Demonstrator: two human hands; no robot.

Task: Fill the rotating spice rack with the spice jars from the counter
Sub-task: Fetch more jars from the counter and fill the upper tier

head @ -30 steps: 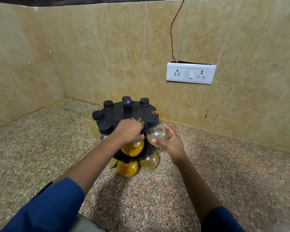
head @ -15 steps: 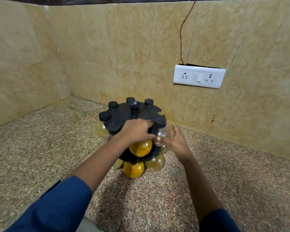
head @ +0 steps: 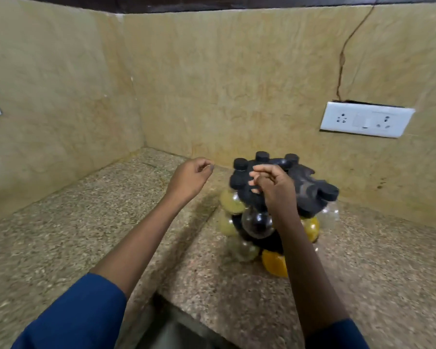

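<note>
I see the counter (head: pixel 86 222) running into a corner, with the spice rack (head: pixel 282 197) standing upright near the back wall, jars hanging round it (blurred here). My right hand (head: pixel 275 187) is nearer, over the rack's top, fingers loosely curled on nothing I can make out. My left hand (head: pixel 189 178) hangs beside the rack, apart from it, loosely curled and empty.

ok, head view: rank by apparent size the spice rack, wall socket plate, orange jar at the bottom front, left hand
1. spice rack
2. wall socket plate
3. and 4. left hand and orange jar: look alike; the jar is partly hidden by the right arm, so unranked.
</note>
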